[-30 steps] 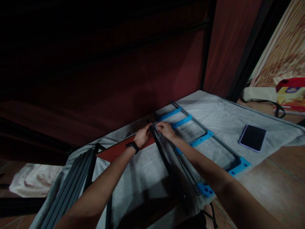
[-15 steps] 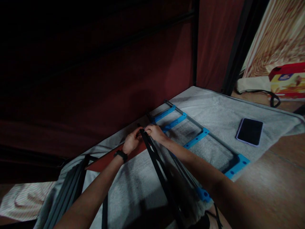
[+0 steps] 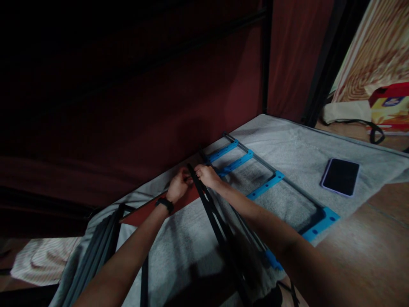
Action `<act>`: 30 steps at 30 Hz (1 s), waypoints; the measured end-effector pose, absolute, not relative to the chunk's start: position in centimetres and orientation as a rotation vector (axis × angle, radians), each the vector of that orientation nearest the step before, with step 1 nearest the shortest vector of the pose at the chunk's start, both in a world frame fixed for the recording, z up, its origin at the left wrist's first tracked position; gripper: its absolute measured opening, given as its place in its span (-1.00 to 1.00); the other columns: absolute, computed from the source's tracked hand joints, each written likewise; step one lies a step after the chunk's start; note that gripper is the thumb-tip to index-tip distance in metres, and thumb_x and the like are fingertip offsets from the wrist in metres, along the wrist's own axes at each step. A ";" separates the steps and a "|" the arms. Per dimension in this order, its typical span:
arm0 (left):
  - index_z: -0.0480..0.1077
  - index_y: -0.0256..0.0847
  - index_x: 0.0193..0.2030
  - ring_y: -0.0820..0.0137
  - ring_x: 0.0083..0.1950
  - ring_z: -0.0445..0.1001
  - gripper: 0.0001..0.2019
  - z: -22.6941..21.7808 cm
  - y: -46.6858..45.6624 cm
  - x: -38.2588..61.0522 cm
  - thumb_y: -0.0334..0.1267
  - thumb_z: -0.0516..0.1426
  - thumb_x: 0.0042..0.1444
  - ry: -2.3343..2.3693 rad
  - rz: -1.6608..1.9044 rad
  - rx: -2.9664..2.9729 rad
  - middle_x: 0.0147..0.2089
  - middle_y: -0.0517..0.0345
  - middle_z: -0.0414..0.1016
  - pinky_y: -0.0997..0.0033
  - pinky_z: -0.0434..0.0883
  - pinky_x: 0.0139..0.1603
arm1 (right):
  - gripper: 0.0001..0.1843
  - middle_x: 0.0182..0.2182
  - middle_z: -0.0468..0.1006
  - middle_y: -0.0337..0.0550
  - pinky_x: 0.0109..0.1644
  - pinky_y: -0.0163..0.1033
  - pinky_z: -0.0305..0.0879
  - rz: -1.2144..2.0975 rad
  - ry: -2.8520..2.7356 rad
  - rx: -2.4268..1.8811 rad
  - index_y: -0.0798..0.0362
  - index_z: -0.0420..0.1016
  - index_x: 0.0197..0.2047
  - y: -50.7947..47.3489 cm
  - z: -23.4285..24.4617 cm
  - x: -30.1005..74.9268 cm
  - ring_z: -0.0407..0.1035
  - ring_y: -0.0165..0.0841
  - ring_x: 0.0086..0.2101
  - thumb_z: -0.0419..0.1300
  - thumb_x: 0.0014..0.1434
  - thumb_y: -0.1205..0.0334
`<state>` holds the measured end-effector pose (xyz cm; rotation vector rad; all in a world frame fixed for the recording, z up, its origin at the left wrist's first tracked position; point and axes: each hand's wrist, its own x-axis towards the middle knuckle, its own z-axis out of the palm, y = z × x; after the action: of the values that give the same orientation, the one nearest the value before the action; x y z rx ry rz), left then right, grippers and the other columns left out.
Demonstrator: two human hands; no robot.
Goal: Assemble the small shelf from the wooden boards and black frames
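Two long black metal bars (image 3: 211, 215) run from near my body up to my hands, forming a narrow frame. My left hand (image 3: 179, 185), with a dark band on its wrist, is closed at the left side of the bars' far end; what its fingertips pinch is too small to make out. On the other side my right hand (image 3: 207, 176) has its fingers curled against the same bar end. Under my left hand lies a reddish-brown board (image 3: 150, 212). Just right of my right hand rests a grey-tubed rack with blue plastic crosspieces (image 3: 266, 186).
A grey cloth (image 3: 300, 147) covers the floor beneath everything. A phone (image 3: 341, 177) lies on it at right. Grey tubes (image 3: 96, 256) are bundled at left. A dark red cabinet (image 3: 204, 94) stands close behind my hands. Beyond the cloth is a red and yellow package (image 3: 391, 111).
My left hand has drawn slightly away from the bar end, and its fingers have shifted. My right hand stays at the bar. The whole view has moved a little.
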<state>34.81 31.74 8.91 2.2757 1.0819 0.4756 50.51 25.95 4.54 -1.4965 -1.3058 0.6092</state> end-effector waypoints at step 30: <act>0.56 -0.24 -0.22 0.39 -0.42 0.41 -0.70 8.9 31.8 34.3 -0.08 0.23 -0.02 1.015 0.410 2.100 -0.40 0.13 0.53 0.41 0.35 -0.37 | -0.77 -0.27 0.58 -0.17 -0.19 -0.34 0.20 0.318 -1.448 -1.682 0.00 0.45 -0.17 23.8 5.0 49.2 0.43 -0.33 -0.26 -0.01 0.27 0.39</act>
<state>34.31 31.81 8.95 2.1002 1.0150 0.4097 49.17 23.78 5.00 -1.6824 -1.4478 0.3176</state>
